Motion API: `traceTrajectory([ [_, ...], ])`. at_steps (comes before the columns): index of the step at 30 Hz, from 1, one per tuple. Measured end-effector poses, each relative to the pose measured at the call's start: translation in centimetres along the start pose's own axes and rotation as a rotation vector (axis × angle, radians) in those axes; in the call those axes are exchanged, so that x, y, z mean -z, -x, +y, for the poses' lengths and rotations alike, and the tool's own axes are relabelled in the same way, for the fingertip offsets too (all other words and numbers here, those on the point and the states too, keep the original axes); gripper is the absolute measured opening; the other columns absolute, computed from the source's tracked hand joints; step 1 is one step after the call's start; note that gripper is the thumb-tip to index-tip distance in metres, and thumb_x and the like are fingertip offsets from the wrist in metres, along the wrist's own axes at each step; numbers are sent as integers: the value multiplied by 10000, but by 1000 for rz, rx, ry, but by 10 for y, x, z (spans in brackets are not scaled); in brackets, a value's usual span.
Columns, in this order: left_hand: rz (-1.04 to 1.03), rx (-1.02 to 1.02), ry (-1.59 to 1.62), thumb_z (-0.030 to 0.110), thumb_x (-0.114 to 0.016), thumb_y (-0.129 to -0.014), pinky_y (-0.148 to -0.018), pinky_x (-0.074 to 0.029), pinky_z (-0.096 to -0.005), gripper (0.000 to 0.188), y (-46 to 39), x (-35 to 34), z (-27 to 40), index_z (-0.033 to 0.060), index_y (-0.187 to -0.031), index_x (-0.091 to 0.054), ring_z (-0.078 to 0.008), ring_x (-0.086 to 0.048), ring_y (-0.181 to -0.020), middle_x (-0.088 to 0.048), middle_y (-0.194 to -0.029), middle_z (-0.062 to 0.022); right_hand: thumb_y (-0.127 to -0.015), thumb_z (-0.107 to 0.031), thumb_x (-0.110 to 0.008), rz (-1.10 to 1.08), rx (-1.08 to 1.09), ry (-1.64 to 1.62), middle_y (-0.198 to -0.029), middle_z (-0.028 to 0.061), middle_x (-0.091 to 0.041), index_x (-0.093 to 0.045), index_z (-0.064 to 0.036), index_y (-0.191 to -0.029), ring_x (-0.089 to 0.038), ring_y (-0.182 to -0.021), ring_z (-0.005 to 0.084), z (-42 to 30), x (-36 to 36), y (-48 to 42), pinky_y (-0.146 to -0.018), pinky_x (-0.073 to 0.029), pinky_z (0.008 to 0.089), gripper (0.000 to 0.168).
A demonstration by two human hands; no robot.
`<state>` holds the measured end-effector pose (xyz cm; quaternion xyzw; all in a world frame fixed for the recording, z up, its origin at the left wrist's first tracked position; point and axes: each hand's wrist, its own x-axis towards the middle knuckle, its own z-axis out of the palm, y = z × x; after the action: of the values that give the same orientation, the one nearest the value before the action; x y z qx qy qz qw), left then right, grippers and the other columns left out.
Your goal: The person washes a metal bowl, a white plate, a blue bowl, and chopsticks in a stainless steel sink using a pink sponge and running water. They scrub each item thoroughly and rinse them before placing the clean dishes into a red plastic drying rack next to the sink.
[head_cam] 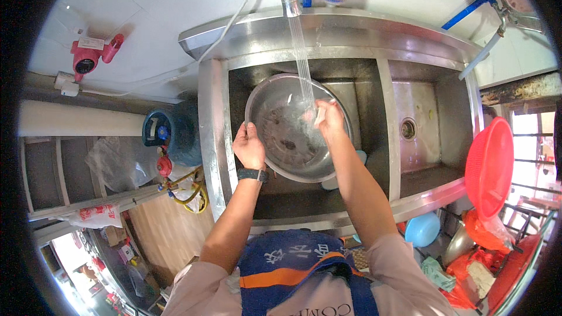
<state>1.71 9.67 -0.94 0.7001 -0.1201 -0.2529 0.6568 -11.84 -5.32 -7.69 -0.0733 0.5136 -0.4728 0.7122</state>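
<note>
A large round metal basin stands in the left bowl of a stainless steel sink, with water and dark bits at its bottom. From the faucet above, a stream of water falls into it. My left hand grips the basin's left rim, thumb on top. On the right side of the basin, my right hand is under or beside the stream, fingers curled around something small and pale; blur hides what it is. Part of a light blue object shows beneath the basin.
The right sink bowl has a drain. A red plastic colander leans at the sink's right end. Left of the sink stands a blue gas cylinder with a red regulator. A light blue bowl and red bags lie low at the right.
</note>
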Motion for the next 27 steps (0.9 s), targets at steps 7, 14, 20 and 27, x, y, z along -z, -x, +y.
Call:
traceTrajectory([
  [7,-40,-18,-90,139,-525,-937,-752,-446,-246,266,5,-5,8,-67,-1093,-583,-105,-559,-800,-643,-916,-53,-755,-24,-513,787,203,-119,-914,88,-547,-440,-133,-961,-575,-765,278,-6,-42,-66,-595,-505,448,244],
  [14,27,-43,-44,118,-530,-930,-748,-444,-227,295,5,4,1,-97,-1129,-562,-90,-546,-804,-635,-919,-37,-772,-160,-519,772,113,554,-965,145,-570,-501,-59,-954,-588,-871,290,-30,-104,2,-720,-484,393,210],
  [20,-27,50,140,126,-525,-936,-717,-441,-206,291,6,7,-8,-95,-1121,-563,-68,-544,-784,-643,-899,-43,-802,-224,-518,862,357,620,-868,116,-577,-536,-63,-866,-595,-830,234,2,-108,-43,-662,-467,396,175],
  [27,-11,37,30,137,-527,-937,-732,-450,-215,302,6,11,-18,-81,-1144,-555,-78,-556,-810,-652,-939,-69,-814,-169,-541,672,195,222,-950,96,-585,-524,-88,-996,-614,-882,231,1,-91,-43,-662,-505,431,199],
])
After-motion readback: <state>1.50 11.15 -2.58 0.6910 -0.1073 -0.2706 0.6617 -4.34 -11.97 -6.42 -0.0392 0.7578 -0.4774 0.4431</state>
